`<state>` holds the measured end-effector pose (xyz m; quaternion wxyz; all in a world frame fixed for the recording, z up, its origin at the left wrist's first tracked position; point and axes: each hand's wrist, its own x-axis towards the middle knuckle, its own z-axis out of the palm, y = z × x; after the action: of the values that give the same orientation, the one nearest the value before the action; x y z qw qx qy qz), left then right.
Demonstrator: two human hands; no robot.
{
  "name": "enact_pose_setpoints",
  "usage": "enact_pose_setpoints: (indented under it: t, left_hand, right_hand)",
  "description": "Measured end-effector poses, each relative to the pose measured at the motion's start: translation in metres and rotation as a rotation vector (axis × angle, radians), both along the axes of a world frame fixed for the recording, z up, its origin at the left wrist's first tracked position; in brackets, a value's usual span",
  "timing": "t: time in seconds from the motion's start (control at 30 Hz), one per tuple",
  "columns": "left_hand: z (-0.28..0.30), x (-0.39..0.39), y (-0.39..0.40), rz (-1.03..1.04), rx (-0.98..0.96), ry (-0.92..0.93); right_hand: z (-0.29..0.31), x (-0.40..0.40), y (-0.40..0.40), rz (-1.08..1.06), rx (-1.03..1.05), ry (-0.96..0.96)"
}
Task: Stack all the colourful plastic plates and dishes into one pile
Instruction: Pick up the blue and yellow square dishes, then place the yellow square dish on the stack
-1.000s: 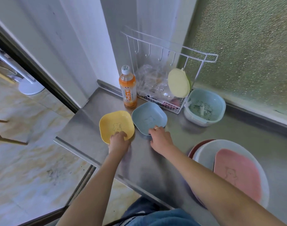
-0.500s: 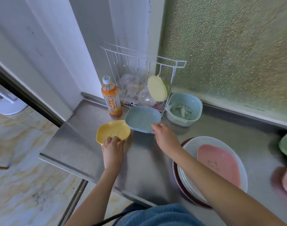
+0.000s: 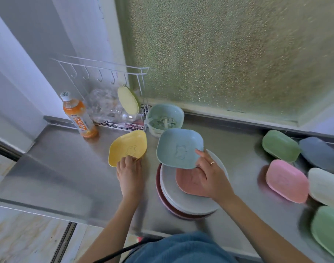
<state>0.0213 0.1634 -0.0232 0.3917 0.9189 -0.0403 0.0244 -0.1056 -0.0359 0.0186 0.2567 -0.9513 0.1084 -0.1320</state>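
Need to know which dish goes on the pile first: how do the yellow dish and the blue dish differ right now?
The blue dish, gripped by the right hand, hangs over the pile's pink dish; the yellow dish, gripped by the left hand, is off to the pile's left over bare counter. Blue faces up nearly flat; yellow tilts more. Both are rounded squares with an animal outline inside.

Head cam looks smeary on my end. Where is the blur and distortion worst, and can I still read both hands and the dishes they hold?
Head view: both hands read clearly, the left hand gripping the yellow dish, the right hand gripping the blue dish. Blur and wide-angle stretch are worst at the right edge, smearing the upside-down dishes. Soft daylight through the frosted window, dull sheen on the steel counter.
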Motion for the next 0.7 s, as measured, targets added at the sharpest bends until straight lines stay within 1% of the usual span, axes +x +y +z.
enact_pose_setpoints:
  t: [0.13, 0.23, 0.37, 0.57, 0.7]
  left_hand:
    - [0.009, -0.022, -0.026, -0.011, -0.051, -0.03]
    - [0.018, -0.034, -0.041, 0.0, -0.089, -0.078]
    - [0.026, -0.046, -0.056, -0.001, -0.12, -0.144]
    - [0.031, -0.059, -0.071, -0.013, -0.127, -0.187]
    - [0.032, -0.068, -0.08, -0.039, -0.116, -0.169]
  right_hand:
    - [-0.007, -0.038, -0.017, -0.039, 0.027, 0.016]
    - [-0.011, -0.055, -0.025, -0.015, 0.052, 0.053]
    - [-0.019, -0.068, -0.029, 0.05, 0.019, 0.099]
    - [-0.03, -0.082, -0.041, 0.118, 0.051, 0.148]
    - [-0.032, -0.082, -0.045, 0.091, 0.073, 0.197]
